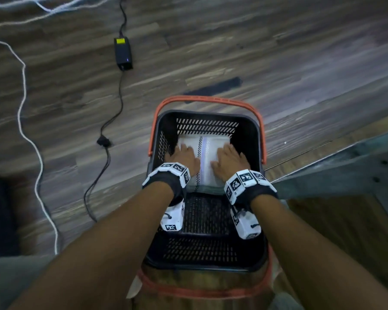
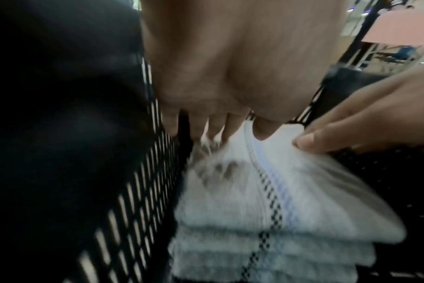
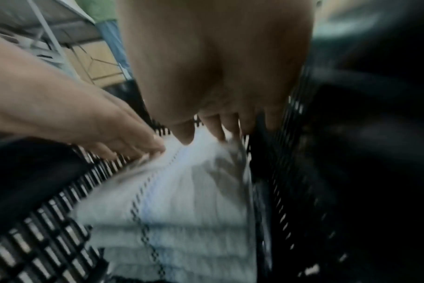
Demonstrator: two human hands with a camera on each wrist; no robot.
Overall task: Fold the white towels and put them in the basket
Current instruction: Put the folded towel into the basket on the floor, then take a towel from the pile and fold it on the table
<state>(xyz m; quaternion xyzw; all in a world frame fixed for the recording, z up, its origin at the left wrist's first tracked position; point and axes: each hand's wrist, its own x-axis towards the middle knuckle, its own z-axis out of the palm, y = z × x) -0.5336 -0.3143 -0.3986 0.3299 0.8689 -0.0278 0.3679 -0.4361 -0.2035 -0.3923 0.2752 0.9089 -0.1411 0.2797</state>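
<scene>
Both hands are down in the basket (image 1: 253,139) on the towel stack (image 1: 207,157). Left hand (image 1: 184,156) lies flat, fingers straight, on the stack's left half. Right hand (image 1: 229,161) lies flat, fingers spread, on the right half. Wrist views show several folded towels stacked under the fingers (image 2: 218,124), by the slotted basket wall. Power brick (image 1: 123,53) on the floor, well beyond the left hand.
</scene>
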